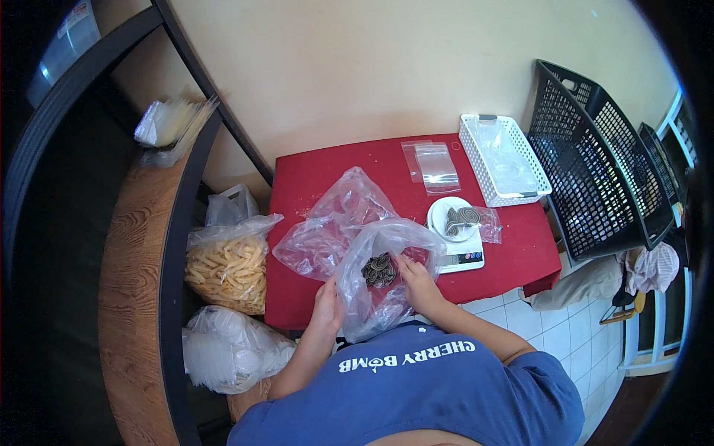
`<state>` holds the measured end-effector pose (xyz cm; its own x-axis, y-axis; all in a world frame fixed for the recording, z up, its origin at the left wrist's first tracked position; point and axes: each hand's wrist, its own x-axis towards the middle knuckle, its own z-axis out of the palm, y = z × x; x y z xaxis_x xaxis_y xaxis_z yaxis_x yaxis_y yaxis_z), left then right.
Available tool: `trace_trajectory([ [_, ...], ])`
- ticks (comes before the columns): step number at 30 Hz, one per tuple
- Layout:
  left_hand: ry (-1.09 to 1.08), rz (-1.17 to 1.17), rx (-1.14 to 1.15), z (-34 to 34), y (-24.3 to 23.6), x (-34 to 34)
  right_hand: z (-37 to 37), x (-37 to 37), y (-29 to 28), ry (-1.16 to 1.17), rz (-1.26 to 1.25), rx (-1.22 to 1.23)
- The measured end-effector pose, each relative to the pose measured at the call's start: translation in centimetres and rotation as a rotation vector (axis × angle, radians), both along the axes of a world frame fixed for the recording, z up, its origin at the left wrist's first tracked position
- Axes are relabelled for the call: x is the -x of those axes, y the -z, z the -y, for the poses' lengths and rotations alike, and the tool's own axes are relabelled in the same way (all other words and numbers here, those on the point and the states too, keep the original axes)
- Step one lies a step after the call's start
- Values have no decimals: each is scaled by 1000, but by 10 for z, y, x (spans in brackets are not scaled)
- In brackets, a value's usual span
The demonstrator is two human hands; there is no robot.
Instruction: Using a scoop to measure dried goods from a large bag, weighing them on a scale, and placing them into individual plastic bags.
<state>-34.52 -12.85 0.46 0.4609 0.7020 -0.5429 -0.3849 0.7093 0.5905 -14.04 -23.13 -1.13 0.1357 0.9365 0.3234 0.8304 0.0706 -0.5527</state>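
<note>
A clear plastic bag (pixel 357 316) stands open in front of me at the table's near edge. Dark, striped spiral snacks (pixel 379 270) lie in a small heap inside it. My left hand (pixel 326 306) grips the bag's left side, its fingers partly hidden by the plastic. On the other side, my right hand (pixel 421 285) is closed at the bag's right side, fingertips close to the snacks. Just right of the bag stands a white kitchen scale (pixel 465 253). A small clear packet (pixel 488 223) with similar spiral pieces (pixel 462 218) rests on its round pan.
Another crumpled clear bag (pixel 338 212) lies on the red-covered table (pixel 297 175). Flat clear pouches (pixel 436 165) and a white basket (pixel 513 195) sit toward the back. Black crates (pixel 595 149) stand at right; bagged yellowish snacks (pixel 227 271) and a wooden shelf (pixel 134 297) at left.
</note>
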Motion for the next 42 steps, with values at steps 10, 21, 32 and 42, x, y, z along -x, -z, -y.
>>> trace_trajectory([
  [10,270,110,-138,-41,40,-25,9,6,-3,-37,-184,-10],
  [21,401,258,-354,-39,-19,-64,-4,1,23,147,-851,-22],
  [32,281,303,-278,-48,-26,-38,-12,-10,-23,148,-1841,66],
  [42,135,-50,-398,-75,10,15,-27,-3,-19,204,-1660,131],
])
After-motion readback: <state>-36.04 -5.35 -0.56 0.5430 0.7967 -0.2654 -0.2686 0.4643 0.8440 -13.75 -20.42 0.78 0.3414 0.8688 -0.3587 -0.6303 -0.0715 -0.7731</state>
